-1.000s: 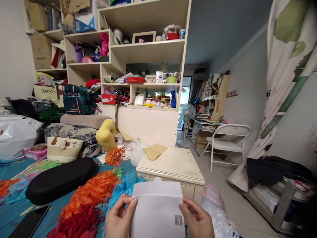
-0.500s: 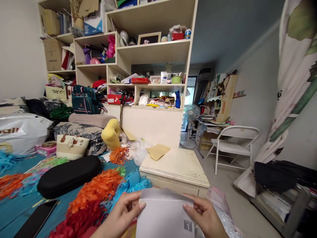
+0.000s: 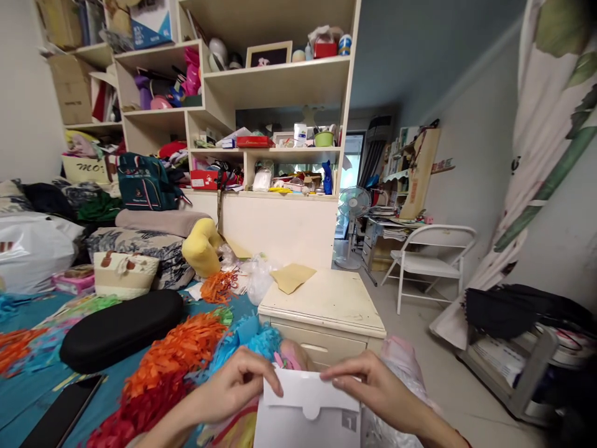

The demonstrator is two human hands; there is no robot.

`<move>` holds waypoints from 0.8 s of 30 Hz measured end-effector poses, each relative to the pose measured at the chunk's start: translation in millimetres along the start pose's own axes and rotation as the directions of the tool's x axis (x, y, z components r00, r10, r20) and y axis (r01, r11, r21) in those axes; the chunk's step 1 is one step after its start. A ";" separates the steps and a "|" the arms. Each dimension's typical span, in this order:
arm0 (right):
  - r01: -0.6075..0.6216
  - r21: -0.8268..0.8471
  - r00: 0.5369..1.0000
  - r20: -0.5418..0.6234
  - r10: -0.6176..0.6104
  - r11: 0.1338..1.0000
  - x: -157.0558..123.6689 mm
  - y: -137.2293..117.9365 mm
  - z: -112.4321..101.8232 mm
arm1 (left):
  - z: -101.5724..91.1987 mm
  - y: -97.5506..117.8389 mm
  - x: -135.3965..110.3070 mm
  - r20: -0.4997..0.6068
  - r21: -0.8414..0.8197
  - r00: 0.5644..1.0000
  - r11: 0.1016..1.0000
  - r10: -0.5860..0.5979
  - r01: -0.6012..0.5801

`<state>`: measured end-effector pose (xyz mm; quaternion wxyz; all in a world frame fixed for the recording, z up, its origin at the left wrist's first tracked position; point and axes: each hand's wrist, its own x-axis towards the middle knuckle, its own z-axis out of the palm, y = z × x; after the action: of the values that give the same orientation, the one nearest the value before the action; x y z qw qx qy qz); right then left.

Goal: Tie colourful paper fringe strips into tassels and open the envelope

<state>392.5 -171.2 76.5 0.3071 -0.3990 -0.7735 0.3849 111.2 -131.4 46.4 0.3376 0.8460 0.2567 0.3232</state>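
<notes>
At the lower left of the frame a black case (image 3: pixel 120 330) lies on the blue cover beside orange paper fringe (image 3: pixel 180 348). At bottom centre the left hand (image 3: pixel 236 389) pinches the top left edge of a white envelope (image 3: pixel 308 410), its flap folded down. The right hand (image 3: pixel 373 389) grasps its top right edge. Behind stands a cream cabinet (image 3: pixel 326 308).

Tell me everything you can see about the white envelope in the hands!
The white envelope looks like plain paper. Its flap is folded down, with a small rounded tab at the middle of the flap's edge. A small grey square with a white "1" sits near its right side. It is held low in front of the person; its bottom runs out of view. The left hand and right hand press fingers on the flap's top edge.
</notes>
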 end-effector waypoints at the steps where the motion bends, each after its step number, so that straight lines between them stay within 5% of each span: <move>1: -0.008 -0.055 0.998 -0.058 0.004 0.998 1.9 -1.1 3.1 | -5.6 5.8 3.9 0.082 -0.048 0.997 0.999 -0.011 0.014; 4: 0.021 -0.159 0.995 -0.089 -0.035 0.987 7.2 -8.9 12.6 | -16.8 25.9 19.1 0.261 -0.149 0.965 0.988 -0.006 0.046; 12: -0.040 -0.263 0.995 -0.095 0.015 0.964 16.6 -11.6 22.3 | -4.4 50.9 48.7 0.335 0.176 0.935 0.968 0.113 -0.180; 19: 0.070 -0.361 0.988 -0.105 -0.115 0.930 7.5 -5.5 22.9 | -1.4 57.7 50.4 0.356 0.272 0.934 0.952 0.032 -0.137; 24: 0.081 -0.367 0.985 -0.113 -0.131 0.927 0.2 -3.5 23.1 | 14.0 60.5 50.0 0.267 0.589 0.964 0.792 -0.002 -0.161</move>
<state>372.9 -180.5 67.5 0.3007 -0.4312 -0.8289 0.1914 167.3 -143.2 101.8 0.0652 0.9536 0.2650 0.1272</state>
